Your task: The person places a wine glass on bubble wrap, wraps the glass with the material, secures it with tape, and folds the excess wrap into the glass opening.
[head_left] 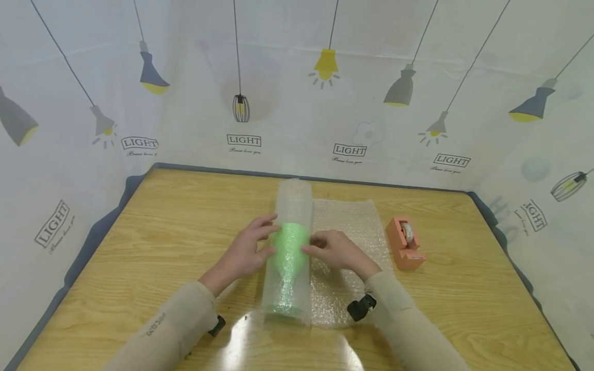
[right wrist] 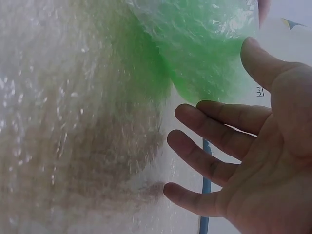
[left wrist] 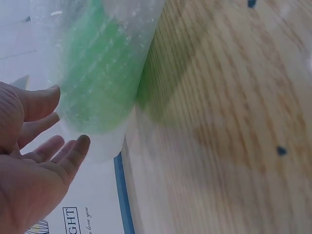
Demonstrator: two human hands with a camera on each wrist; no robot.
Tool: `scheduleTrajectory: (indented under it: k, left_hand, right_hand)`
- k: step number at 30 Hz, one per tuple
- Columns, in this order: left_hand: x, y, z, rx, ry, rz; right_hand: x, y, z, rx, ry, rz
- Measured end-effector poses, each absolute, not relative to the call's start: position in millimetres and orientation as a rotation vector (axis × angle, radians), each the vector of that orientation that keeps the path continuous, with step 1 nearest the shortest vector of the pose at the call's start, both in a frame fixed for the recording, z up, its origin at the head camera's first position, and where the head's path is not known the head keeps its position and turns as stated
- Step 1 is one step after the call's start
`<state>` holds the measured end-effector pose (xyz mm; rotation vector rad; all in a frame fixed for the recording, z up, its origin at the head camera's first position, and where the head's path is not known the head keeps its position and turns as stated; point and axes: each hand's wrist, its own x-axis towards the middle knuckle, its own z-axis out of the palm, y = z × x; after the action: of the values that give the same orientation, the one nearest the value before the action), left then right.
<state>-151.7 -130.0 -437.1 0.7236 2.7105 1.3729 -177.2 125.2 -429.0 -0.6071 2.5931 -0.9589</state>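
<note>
A green goblet-shaped item [head_left: 290, 247] lies on its side inside a roll of clear bubble wrap [head_left: 295, 201], its wide part toward the far edge of the table. The left hand [head_left: 241, 252] rests its fingertips on the roll's left side; in the left wrist view the left hand [left wrist: 44, 151] has its fingers apart beside the wrapped green part [left wrist: 100, 73]. On the other side the right hand [head_left: 339, 250] touches the roll with thumb and fingers, and in the right wrist view the right hand [right wrist: 263, 131] is spread by the green part [right wrist: 209, 53]. A flat stretch of wrap [head_left: 348, 221] extends rightward beneath it.
An orange tape dispenser [head_left: 406, 245] holding a roll of tape stands right of the flat wrap. The wooden table [head_left: 185, 206] meets a pale curtain [head_left: 287, 103] printed with lamps along its far and side edges.
</note>
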Motion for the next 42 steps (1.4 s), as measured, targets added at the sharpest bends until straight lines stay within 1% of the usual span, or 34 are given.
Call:
scheduleTrajectory:
  k: [9,16,26,33,42]
  left_hand:
    - [-151,-122,-436,0.652,2.683,1.339]
    - [-150,-113,-433,0.658,2.72,1.275]
    - [-148,-106,-431,0.654,2.761,1.196]
    - [-148,-103,-429,0.708,2.803,1.139]
    - [-149,-100,-427,0.734,2.827,1.074]
  right_hand:
    - [-179,134,-433,-0.722,2.543,-0.945]
    - [-184,141,-435,-0.846,2.533,-0.891]
    - [-179,144,-436,-0.709,2.464,-0.974]
    - [-174,145,-438,-0.624,2.393,-1.025]
    - [-175,146,-438,-0.606,2.31,-1.112]
